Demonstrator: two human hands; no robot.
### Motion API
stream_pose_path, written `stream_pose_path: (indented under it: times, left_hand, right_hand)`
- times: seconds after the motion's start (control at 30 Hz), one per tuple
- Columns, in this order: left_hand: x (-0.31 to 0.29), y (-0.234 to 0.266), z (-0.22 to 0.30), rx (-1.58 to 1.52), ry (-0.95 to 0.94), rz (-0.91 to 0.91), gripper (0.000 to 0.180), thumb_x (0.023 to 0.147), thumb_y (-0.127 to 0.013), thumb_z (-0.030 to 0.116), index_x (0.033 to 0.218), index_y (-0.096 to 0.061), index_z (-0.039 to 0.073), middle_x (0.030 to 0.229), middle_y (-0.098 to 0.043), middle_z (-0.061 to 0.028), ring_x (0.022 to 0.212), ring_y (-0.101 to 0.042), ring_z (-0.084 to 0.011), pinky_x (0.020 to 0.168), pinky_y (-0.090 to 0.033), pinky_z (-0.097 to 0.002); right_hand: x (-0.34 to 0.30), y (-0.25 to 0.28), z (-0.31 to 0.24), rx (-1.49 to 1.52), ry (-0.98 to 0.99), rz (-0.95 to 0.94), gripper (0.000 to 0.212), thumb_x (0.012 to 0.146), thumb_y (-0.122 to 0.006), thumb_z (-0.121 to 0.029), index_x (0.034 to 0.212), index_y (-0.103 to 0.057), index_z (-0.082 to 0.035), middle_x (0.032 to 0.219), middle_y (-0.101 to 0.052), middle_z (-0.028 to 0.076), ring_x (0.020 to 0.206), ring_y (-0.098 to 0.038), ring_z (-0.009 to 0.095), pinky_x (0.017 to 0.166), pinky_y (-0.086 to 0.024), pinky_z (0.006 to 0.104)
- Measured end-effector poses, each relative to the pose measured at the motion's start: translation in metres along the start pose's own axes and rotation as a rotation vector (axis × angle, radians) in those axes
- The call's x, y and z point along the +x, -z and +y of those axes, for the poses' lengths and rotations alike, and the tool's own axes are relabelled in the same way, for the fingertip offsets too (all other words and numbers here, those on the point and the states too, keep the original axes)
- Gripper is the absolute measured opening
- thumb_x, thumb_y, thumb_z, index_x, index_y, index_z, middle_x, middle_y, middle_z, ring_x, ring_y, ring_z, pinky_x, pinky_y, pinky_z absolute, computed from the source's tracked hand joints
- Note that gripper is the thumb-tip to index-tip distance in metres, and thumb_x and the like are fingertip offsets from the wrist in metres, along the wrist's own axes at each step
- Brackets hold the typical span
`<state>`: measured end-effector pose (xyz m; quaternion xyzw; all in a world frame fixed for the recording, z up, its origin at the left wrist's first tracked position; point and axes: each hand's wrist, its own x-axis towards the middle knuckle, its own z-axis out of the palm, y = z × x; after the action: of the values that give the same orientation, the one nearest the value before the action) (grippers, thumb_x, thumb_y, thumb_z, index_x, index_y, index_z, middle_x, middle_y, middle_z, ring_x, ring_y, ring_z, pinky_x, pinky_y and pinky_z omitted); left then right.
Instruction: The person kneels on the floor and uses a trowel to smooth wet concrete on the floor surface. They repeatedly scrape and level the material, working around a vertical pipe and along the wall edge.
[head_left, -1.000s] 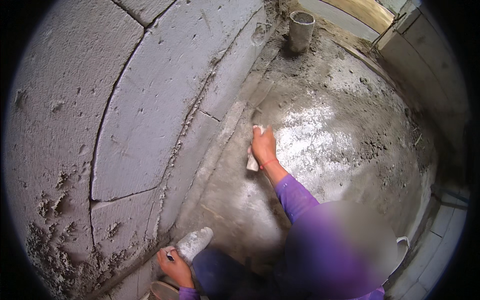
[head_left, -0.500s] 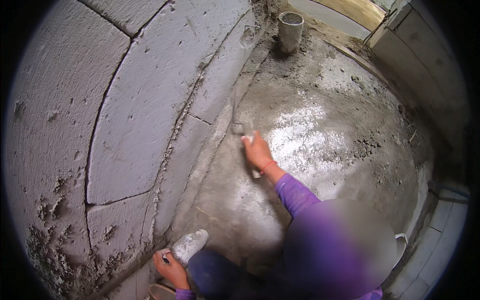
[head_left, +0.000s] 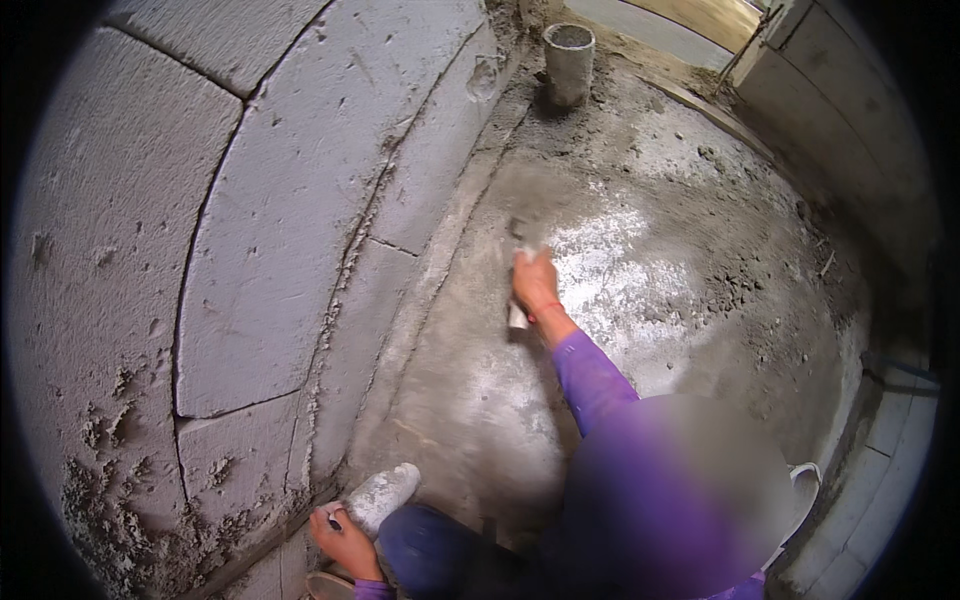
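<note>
My right hand (head_left: 535, 281) is closed round the pale handle of a trowel (head_left: 518, 316), over the damp grey mortar floor (head_left: 620, 350). The trowel's blade is blurred by motion, so I cannot tell whether it touches the surface. Down at the lower left, beside the wall, my left hand (head_left: 345, 542) has its fingers closed. A small pale and dark bit shows between them, too little to name. Right by that hand is a dust-whitened shoe (head_left: 385, 494).
A light block wall (head_left: 270, 230) rises on the left, with rough mortar clumps low down. An upright mortar-crusted pipe piece (head_left: 570, 65) stands at the far end. Crumbs of mortar (head_left: 735, 295) lie on the right. A pale bucket's rim (head_left: 800, 505) shows behind my body.
My right hand has moved right with the trowel, away from the joint between wall and floor. The left hand stays by the shoe, its fingers still closed.
</note>
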<state>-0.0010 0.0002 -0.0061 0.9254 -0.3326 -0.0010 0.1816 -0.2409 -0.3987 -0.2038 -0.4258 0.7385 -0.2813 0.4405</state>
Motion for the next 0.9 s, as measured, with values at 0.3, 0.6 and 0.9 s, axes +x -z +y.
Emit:
stream_pose_path:
  times: [0.3, 0.6, 0.9]
  left_hand:
    - [0.0, -0.002, 0.008, 0.002, 0.002, -0.042, 0.014, 0.094, -0.056, 0.008, 0.09, -0.059, -0.005, 0.091, -0.058, -0.0202, 0.09, -0.057, -0.0402, 0.086, -0.043, -0.0481]
    - [-0.001, -0.005, 0.0, 0.055, -0.065, 0.034, 0.017, 0.095, -0.056, 0.011, 0.091, -0.06, -0.004, 0.092, -0.06, -0.019, 0.093, -0.058, -0.0387, 0.088, -0.044, -0.047]
    - [0.0, 0.003, -0.005, 0.026, 0.014, -0.021, 0.02, 0.096, -0.056, 0.015, 0.094, -0.062, -0.004, 0.096, -0.062, -0.0203, 0.096, -0.058, -0.0398, 0.09, -0.044, -0.0474]
  right_hand:
    - [0.005, 0.038, 0.013, -0.24, 0.153, -0.198, 0.053, 0.099, -0.058, -0.04, 0.13, -0.051, 0.003, 0.107, -0.069, 0.034, 0.104, -0.066, 0.052, 0.094, -0.051, 0.0562]
    - [-0.014, 0.191, 0.094, -0.133, -0.088, 0.358, 0.035, 0.101, -0.057, -0.028, 0.12, -0.058, 0.002, 0.107, -0.07, 0.029, 0.098, -0.068, 0.047, 0.087, -0.052, 0.0515]
    - [-0.04, 0.144, 0.06, -0.4, 0.13, -0.231, 0.042, 0.101, -0.059, -0.038, 0.119, -0.056, 0.0, 0.099, -0.072, 0.029, 0.094, -0.069, 0.05, 0.084, -0.053, 0.0553]
